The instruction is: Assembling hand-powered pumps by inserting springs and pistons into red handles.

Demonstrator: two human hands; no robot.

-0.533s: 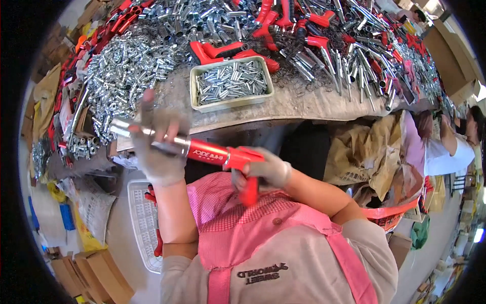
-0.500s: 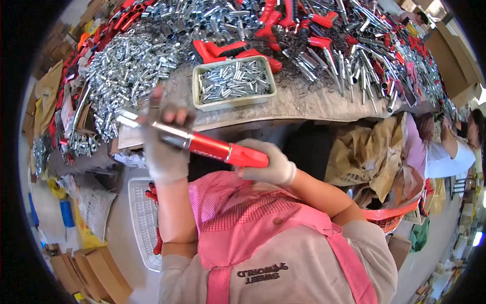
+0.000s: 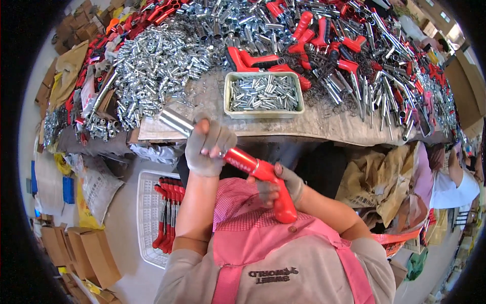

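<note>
Held across my front is a red pistol-handled tool (image 3: 243, 159) with a silver metal barrel slanting up to the left. My left hand (image 3: 210, 147), in a pale glove, is wrapped round the barrel, whose bare end sticks out past the fist. My right hand (image 3: 283, 185), also gloved, grips the red body where it bends into the handle; the handle's rounded end points down toward my apron. Just beyond the hands, a cream tray (image 3: 264, 115) full of short metal pins stands on the worktable (image 3: 334, 124).
A heap of small metal fittings (image 3: 152, 66) covers the table's left. Red handles (image 3: 253, 60), springs and metal rods (image 3: 387, 96) pile up at the back and right. Below left, a white basket (image 3: 144, 213) holds several red-handled tools. Brown paper sacks (image 3: 374, 177) stand at the right.
My left hand has closed round the barrel; its fingers were blurred and partly lifted before. The tool has turned so its bent handle shows pointing down. The whole view has shifted left.
</note>
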